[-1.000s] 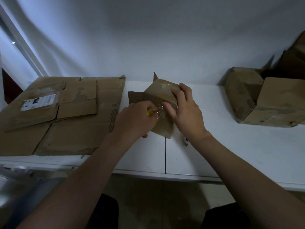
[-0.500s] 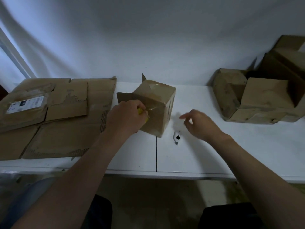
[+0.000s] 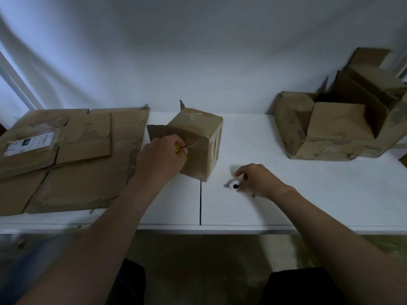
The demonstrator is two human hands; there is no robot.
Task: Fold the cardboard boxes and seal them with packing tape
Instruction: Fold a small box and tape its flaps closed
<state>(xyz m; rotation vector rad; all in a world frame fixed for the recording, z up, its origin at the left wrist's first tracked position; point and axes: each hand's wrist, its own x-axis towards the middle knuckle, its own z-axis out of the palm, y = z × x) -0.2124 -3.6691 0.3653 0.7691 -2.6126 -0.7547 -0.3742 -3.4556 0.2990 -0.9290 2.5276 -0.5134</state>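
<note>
Cardboard box (image 3: 196, 139) is mid-taping: left hand (image 3: 160, 155) grips a yellow tape tool (image 3: 178, 148) against it, right hand (image 3: 255, 179), fingers loose, hovers beside a small grey tool (image 3: 231, 185), likely for cutting.

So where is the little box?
In the head view the box stands in the middle of the table, just right of the flat cardboard, with the left hand at its near side.

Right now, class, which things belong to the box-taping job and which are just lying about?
In the job: box, tape strip, yellow tool in left hand, small grey item by right hand.
Lying about: flat cardboard, boxes at right.
</note>
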